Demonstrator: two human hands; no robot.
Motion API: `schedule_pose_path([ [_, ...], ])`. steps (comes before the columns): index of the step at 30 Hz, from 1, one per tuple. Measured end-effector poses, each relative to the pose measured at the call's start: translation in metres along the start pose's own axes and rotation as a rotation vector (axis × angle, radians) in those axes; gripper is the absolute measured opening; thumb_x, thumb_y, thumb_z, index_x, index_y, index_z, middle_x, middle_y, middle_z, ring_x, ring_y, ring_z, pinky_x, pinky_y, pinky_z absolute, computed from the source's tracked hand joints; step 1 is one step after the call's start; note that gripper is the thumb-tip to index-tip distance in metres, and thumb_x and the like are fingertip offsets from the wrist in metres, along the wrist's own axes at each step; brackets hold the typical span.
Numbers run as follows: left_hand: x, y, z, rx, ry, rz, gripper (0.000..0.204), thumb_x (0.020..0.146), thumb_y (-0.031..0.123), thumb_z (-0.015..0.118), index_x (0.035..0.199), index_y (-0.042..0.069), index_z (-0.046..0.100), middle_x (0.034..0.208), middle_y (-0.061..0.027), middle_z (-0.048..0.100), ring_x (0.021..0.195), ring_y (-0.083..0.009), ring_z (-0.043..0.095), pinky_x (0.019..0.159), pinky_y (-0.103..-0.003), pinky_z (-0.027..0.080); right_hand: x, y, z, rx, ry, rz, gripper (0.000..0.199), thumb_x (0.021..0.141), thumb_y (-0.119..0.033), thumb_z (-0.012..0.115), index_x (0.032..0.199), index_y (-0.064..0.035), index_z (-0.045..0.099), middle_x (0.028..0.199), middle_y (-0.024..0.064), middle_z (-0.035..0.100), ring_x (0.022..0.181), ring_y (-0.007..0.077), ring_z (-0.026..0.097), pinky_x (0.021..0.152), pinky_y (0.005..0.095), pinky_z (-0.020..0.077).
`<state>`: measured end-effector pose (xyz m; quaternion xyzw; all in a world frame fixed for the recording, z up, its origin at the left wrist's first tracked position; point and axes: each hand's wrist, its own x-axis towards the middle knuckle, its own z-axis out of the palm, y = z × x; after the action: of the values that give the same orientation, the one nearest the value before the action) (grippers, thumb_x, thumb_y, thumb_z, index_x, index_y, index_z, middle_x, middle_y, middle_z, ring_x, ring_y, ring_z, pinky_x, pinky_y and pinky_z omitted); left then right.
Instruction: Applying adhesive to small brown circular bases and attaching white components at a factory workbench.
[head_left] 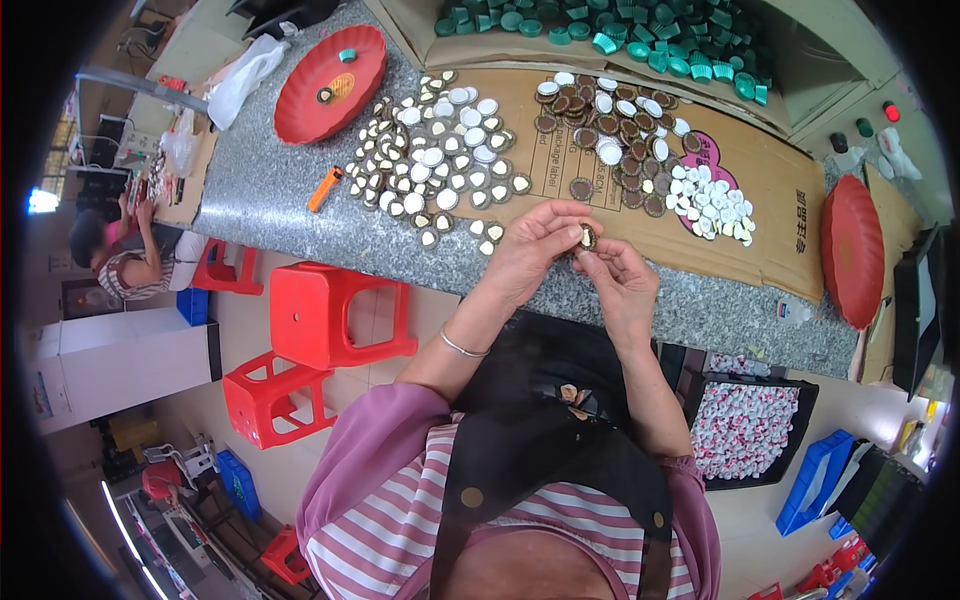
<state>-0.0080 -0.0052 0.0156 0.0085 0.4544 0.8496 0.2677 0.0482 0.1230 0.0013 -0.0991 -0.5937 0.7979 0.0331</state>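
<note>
Speckled grey stone tabletop [300, 215] is stretching across the upper half of the frame, with flattened cardboard [770, 200] lying on its right part. At the frame's middle I am pinching one small round cap [588, 237] between both hands: my left hand [530, 250] is gripping it from the left, my right hand [615, 275] is closing on it from below. I judge I am fitting a liner into it; next I would be setting it among the finished caps [440, 150] at upper centre-left.
</note>
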Motion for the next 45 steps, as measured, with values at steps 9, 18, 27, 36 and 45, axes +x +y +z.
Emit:
schedule_pose_path([
  [9, 0.002, 0.0, 0.001, -0.001, 0.025, -0.005, 0.021, 0.087, 0.002, 0.053, 0.108, 0.002, 0.054, 0.098, -0.0096, 0.063, 0.082, -0.0103, 0.059, 0.069, -0.023, 0.048, 0.002, 0.001, 0.0, 0.005, 0.001, 0.006, 0.014, 0.083, -0.002, 0.06, 0.096, 0.0036, 0.058, 0.086, 0.0069, 0.064, 0.076, 0.0105, 0.062, 0.07, 0.0221, 0.05],
  [18, 0.001, -0.005, 0.003, 0.025, 0.024, 0.005, 0.021, 0.087, 0.002, 0.053, 0.107, 0.001, 0.054, 0.097, -0.0096, 0.063, 0.084, -0.0102, 0.059, 0.071, -0.023, 0.049, -0.001, -0.002, -0.003, 0.01, -0.002, 0.035, 0.015, 0.084, -0.003, 0.059, 0.098, 0.0038, 0.058, 0.086, 0.0067, 0.064, 0.077, 0.0105, 0.062, 0.07, 0.0218, 0.05],
  [27, 0.008, 0.002, 0.0, 0.072, 0.027, 0.057, 0.02, 0.086, 0.001, 0.053, 0.107, 0.001, 0.055, 0.096, -0.0089, 0.063, 0.086, -0.0108, 0.059, 0.074, -0.023, 0.049, 0.01, -0.005, 0.001, 0.018, -0.013, 0.019, 0.013, 0.086, -0.002, 0.057, 0.097, 0.004, 0.057, 0.088, 0.0077, 0.063, 0.076, 0.0113, 0.062, 0.069, 0.0222, 0.0499],
  [36, 0.011, 0.11, -0.031, -0.014, 0.467, 0.564, 0.031, 0.083, 0.0, 0.054, 0.113, 0.0, 0.048, 0.09, -0.0048, 0.056, 0.079, -0.0127, 0.057, 0.07, -0.027, 0.051, -0.006, 0.004, -0.007, -0.039, 0.004, -0.054, 0.02, 0.086, -0.005, 0.057, 0.103, 0.0031, 0.051, 0.088, 0.0085, 0.06, 0.075, 0.0125, 0.059, 0.071, 0.0237, 0.0486],
  [45, -0.005, 0.062, -0.015, -0.123, 0.3, 0.51, 0.019, 0.084, 0.002, 0.056, 0.103, 0.001, 0.055, 0.093, -0.006, 0.06, 0.082, -0.013, 0.06, 0.075, -0.026, 0.052, -0.023, -0.01, 0.005, -0.223, 0.072, -0.224, 0.009, 0.085, -0.001, 0.055, 0.093, 0.0034, 0.058, 0.085, 0.0057, 0.058, 0.076, 0.0107, 0.056, 0.071, 0.0222, 0.0466],
])
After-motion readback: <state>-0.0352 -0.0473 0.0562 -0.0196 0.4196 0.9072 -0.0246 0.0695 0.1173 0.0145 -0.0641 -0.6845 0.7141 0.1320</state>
